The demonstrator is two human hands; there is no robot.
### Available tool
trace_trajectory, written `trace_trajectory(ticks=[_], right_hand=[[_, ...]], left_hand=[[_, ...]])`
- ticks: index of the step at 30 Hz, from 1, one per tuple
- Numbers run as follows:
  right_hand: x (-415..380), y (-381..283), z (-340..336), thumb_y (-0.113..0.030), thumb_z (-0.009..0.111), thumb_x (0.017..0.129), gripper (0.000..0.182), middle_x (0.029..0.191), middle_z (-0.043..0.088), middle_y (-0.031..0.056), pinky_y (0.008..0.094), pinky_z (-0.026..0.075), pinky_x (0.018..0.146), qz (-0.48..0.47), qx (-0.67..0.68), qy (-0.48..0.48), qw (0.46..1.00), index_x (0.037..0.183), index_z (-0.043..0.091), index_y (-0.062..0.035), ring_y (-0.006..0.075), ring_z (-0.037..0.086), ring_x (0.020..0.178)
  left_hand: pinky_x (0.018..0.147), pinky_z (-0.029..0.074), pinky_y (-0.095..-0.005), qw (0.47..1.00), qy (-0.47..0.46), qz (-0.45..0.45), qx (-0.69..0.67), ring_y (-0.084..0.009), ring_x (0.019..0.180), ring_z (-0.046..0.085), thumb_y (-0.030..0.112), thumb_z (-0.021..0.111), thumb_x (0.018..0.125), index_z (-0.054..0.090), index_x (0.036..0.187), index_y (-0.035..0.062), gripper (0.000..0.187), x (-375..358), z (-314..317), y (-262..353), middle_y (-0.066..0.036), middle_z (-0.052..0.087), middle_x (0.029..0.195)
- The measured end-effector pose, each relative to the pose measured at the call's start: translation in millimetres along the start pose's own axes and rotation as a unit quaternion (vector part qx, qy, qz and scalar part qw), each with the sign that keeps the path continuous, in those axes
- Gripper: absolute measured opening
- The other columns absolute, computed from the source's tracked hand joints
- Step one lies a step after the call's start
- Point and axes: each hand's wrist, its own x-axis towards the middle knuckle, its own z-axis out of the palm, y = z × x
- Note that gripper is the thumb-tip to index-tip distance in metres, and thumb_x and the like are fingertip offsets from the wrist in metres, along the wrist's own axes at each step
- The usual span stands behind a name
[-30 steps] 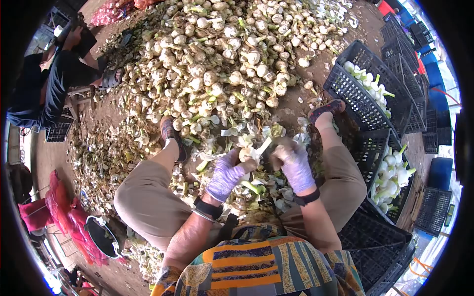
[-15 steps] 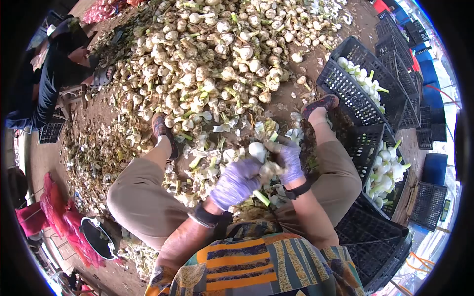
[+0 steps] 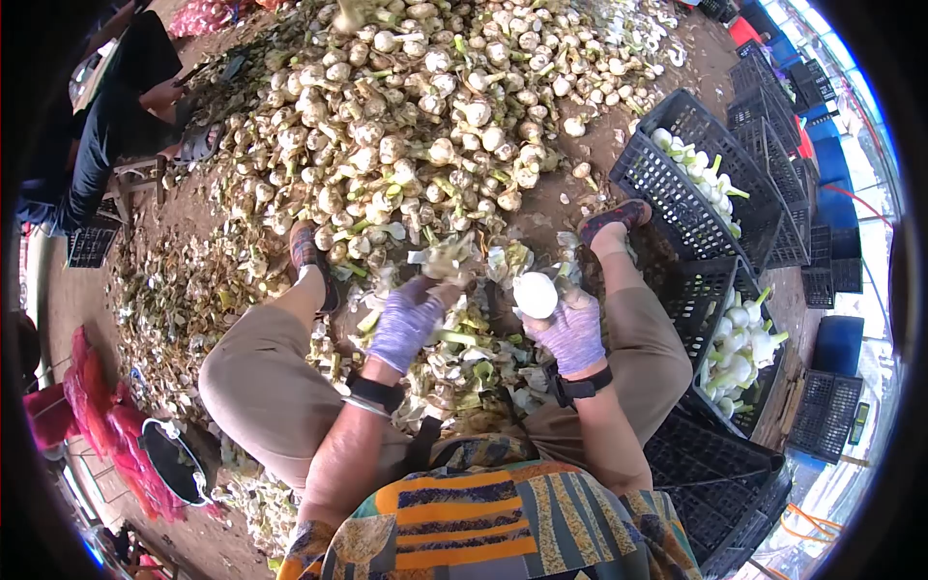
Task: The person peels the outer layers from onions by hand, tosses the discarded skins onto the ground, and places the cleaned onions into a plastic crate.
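My right hand (image 3: 568, 332), in a purple-and-white knit glove, grips a smooth white garlic bulb (image 3: 535, 295) with its outer skin off. To its left, my gloved left hand (image 3: 408, 324) is apart from the bulb, over the litter of peelings (image 3: 474, 353) between my legs. Its fingers are smeared by motion, and a blurred brownish scrap (image 3: 447, 266), which looks like peel, is at their tips. Whether they still hold it is not plain. Beyond my feet spreads a large heap of unpeeled garlic bulbs (image 3: 387, 145) with stems.
On my right, black plastic crates (image 3: 710, 290) hold white bulbs with green stems (image 3: 742, 348); another filled crate (image 3: 667, 184) stands farther off. A bucket (image 3: 174, 462) and red mesh sacks (image 3: 97, 416) lie left. At upper left another person's leg (image 3: 116, 116) shows beside a stool (image 3: 135, 184).
My hands have parted: the left has swung left and a little up with the brownish scrap at its fingertips. The white bulb has come right and slightly down, now in my right hand.
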Motion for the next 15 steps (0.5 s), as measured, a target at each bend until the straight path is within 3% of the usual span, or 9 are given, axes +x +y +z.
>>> trace_trajectory(ticks=[1, 3, 5, 6, 7, 9, 11, 13, 15], right_hand=[[-3, 2, 4, -0.021, 0.054, 0.084, 0.024, 0.095, 0.063, 0.0165, 0.038, 0.054, 0.063, 0.005, -0.004, -0.028, 1.0, 0.099, 0.059, -0.0017, 0.0276, 0.063, 0.079], [-8, 5, 16, -0.02, 0.054, 0.083, 0.026, 0.097, 0.062, 0.0175, 0.0406, 0.053, 0.069, 0.022, 0.026, -0.06, 0.998, 0.1, 0.058, -0.0004, 0.0298, 0.062, 0.085], [-13, 8, 27, -0.018, 0.054, 0.082, 0.029, 0.103, 0.061, 0.0197, 0.0458, 0.052, 0.082, 0.05, 0.083, -0.121, 0.988, 0.103, 0.056, 0.0022, 0.0343, 0.06, 0.097], [-5, 11, 13, -0.013, 0.055, 0.08, 0.028, 0.102, 0.061, 0.0202, 0.0464, 0.052, 0.083, 0.013, -0.009, -0.141, 0.99, 0.102, 0.055, 0.004, 0.0342, 0.06, 0.095], [-1, 15, 11, -0.013, 0.055, 0.08, 0.028, 0.102, 0.061, 0.0202, 0.0464, 0.052, 0.083, 0.014, -0.009, -0.142, 0.99, 0.102, 0.055, 0.004, 0.0342, 0.06, 0.095], [4, 22, 8, -0.009, 0.057, 0.077, 0.026, 0.101, 0.06, 0.0216, 0.047, 0.051, 0.085, -0.04, -0.098, -0.042, 0.994, 0.099, 0.055, 0.0043, 0.0341, 0.061, 0.094], [4, 18, -3, -0.009, 0.06, 0.076, 0.026, 0.095, 0.062, 0.0176, 0.0416, 0.053, 0.077, -0.055, -0.069, -0.024, 0.996, 0.099, 0.055, 0.003, 0.029, 0.063, 0.088], [4, 15, -8, -0.01, 0.061, 0.077, 0.021, 0.083, 0.062, 0.0118, 0.034, 0.052, 0.071, -0.155, -0.282, 0.006, 0.947, 0.094, 0.058, 0.0016, 0.023, 0.062, 0.08], [4, 14, -11, -0.012, 0.062, 0.079, 0.016, 0.071, 0.061, 0.0061, 0.0265, 0.051, 0.065, -0.239, -0.478, 0.029, 0.845, 0.089, 0.06, 0.0002, 0.017, 0.061, 0.072]], left_hand=[[0.066, 0.046, -0.0226, 0.998, -0.033, 0.011, -0.058, -0.0084, 0.075, 0.056, 0.023, 0.069, 0.081, 0.059, 0.111, -0.0012, 0.039, -1, 3, -4, -0.004, 0.064, 0.094], [0.069, 0.047, -0.0233, 0.987, -0.071, -0.092, -0.111, -0.01, 0.08, 0.057, 0.022, 0.07, 0.081, 0.057, 0.112, -0.0027, 0.042, -7, 7, -8, -0.004, 0.064, 0.095], [0.072, 0.048, -0.0233, 0.99, -0.124, -0.024, -0.062, -0.0109, 0.081, 0.059, 0.017, 0.071, 0.079, 0.058, 0.11, -0.0037, 0.039, -6, 15, -1, -0.006, 0.065, 0.093], [0.065, 0.047, -0.0224, 0.989, -0.125, -0.02, -0.073, -0.0091, 0.072, 0.057, 0.016, 0.072, 0.078, 0.064, 0.099, -0.0022, 0.029, -5, 19, -1, -0.004, 0.065, 0.083], [0.06, 0.045, -0.0213, 0.993, -0.118, -0.027, 0.008, -0.0071, 0.065, 0.055, 0.011, 0.071, 0.077, 0.067, 0.09, -0.0003, 0.018, -6, 19, 7, -0.001, 0.064, 0.075], [0.058, 0.046, -0.0212, 0.991, -0.082, -0.041, 0.094, -0.0061, 0.063, 0.055, 0.008, 0.069, 0.076, 0.068, 0.085, -0.0002, 0.013, -11, 23, 16, 0.001, 0.063, 0.071], [0.057, 0.045, -0.0214, 0.99, -0.13, -0.002, -0.047, -0.0058, 0.066, 0.055, 0.008, 0.07, 0.075, 0.066, 0.079, -0.0001, 0.01, -24, 26, 24, 0.001, 0.062, 0.069], [0.056, 0.049, -0.0239, 0.989, -0.124, 0.018, -0.075, -0.0089, 0.067, 0.058, 0.01, 0.069, 0.077, 0.063, 0.074, 0.0003, 0.012, -18, 23, 9, -0.003, 0.062, 0.072], [0.063, 0.052, -0.0271, 0.942, -0.094, 0.022, -0.32, -0.0153, 0.072, 0.062, 0.012, 0.06, 0.083, 0.062, 0.088, 0.0015, 0.011, -8, 11, -12, -0.009, 0.063, 0.085]])
